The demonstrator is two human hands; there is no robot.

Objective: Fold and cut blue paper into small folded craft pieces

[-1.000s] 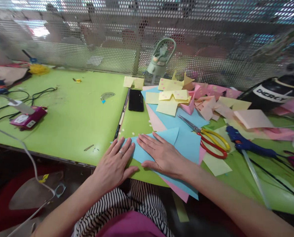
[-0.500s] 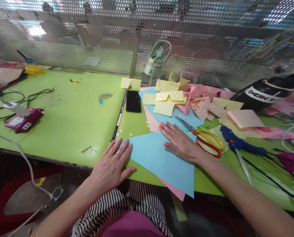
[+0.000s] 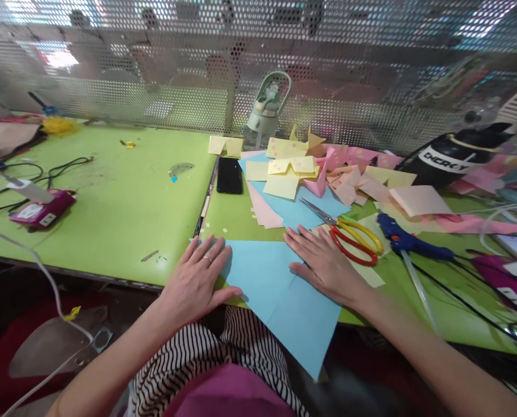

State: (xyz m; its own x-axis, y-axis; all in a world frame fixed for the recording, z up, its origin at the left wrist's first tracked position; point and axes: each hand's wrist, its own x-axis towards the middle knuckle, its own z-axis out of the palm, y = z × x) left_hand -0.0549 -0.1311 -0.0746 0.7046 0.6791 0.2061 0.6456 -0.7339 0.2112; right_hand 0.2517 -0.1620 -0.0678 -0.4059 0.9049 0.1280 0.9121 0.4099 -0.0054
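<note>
The left hand [image 3: 197, 278] lay flat, palm down, on the near left corner of a folded blue paper sheet [image 3: 276, 292]. Its fingers were stretched out and a little apart, the thumb was splayed to the right along the table's near edge, and one finger wore a ring. The right hand [image 3: 323, 263] also lay flat on the sheet's far right part, fingers straight and loosely fanned, pointing far and left; neither hand gripped anything. The sheet rested at the near edge of the green table [image 3: 123, 197], between the two hands, and its near corner hung over the edge above the person's striped lap. Just right of the right hand lay red-and-yellow scissors [image 3: 354, 240], and further right a blue glue gun [image 3: 408, 243] with its cord. Farther back a heap of yellow and pink paper pieces [image 3: 293, 168] covered more blue and pink sheets, with a black phone [image 3: 229, 175] to their left and a pale green water bottle [image 3: 265, 110] behind. A black bottle [image 3: 454, 159] lay on its side at the far right. On the left of the table sat a magenta device [image 3: 41, 209] among dark cables. A perforated metal screen [image 3: 154, 98] closed off the far side of the table.
</note>
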